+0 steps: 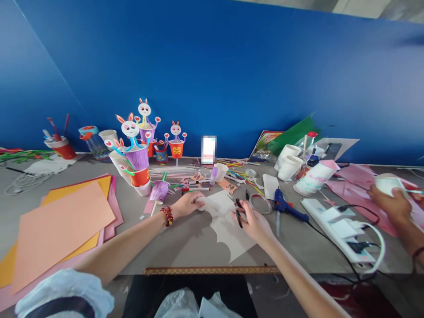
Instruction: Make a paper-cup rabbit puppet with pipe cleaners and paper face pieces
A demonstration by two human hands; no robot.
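My left hand [190, 204] is closed, its thumb and fingers pinching a small white paper piece [202, 205] with a rounded edge. In my right hand [253, 218] is a pair of black-handled scissors [238, 214], its blades hard to make out against the paper. Beneath the scissors lies a white paper sheet [228, 232] whose left edge has several curved cut-outs. A purple paper cup [160, 191] on a stick lies left of my left hand. Past my right hand are a clear tape roll [260, 204] and a blue glue gun [287, 205].
Rabbit-faced cup figures [136, 159] stand back left, beside stacked coloured paper [66, 216]. Pens and sticks [179, 170] lie along the back. A white power strip [334, 229] with cables sits right. At far right, another person's hand [391, 205] holds a white cup [387, 182].
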